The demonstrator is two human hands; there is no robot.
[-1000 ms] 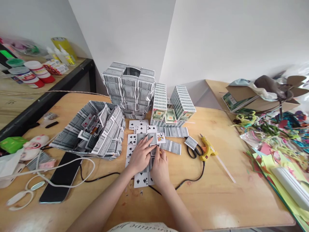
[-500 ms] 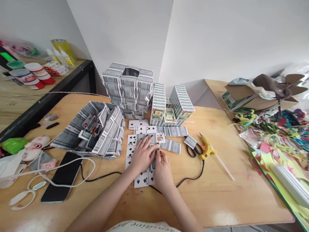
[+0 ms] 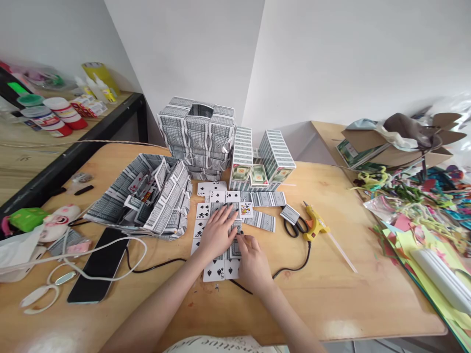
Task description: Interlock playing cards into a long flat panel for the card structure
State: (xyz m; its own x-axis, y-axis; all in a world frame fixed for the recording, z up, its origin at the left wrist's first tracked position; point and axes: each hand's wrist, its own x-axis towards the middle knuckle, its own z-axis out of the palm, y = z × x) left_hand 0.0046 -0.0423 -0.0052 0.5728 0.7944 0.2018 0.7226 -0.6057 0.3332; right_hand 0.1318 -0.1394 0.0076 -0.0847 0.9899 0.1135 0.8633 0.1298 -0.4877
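Observation:
My left hand (image 3: 220,229) lies with fingers spread flat, pressing on grey-backed playing cards (image 3: 215,207). Fingers curled, my right hand (image 3: 253,260) pinches the edge of a face-down playing card (image 3: 235,250) just right of the left hand. Around and under both hands is a panel of joined cards; spade cards (image 3: 214,272) show face up along its left and near edges. A small face card (image 3: 246,209) lies beyond my left fingertips. Part of the panel is hidden beneath my hands.
A yellow glue gun (image 3: 314,223) and black scissors (image 3: 295,229) lie to the right, near card strips (image 3: 263,199). Behind stand a card-covered structure (image 3: 195,132) and stacked card boxes (image 3: 279,154). At left are a card basket (image 3: 169,201), a phone (image 3: 98,264) and cables.
My right hand has shifted slightly right and toward me, uncovering more of the face-down card. My left hand stays flat on the cards. The view has moved a little.

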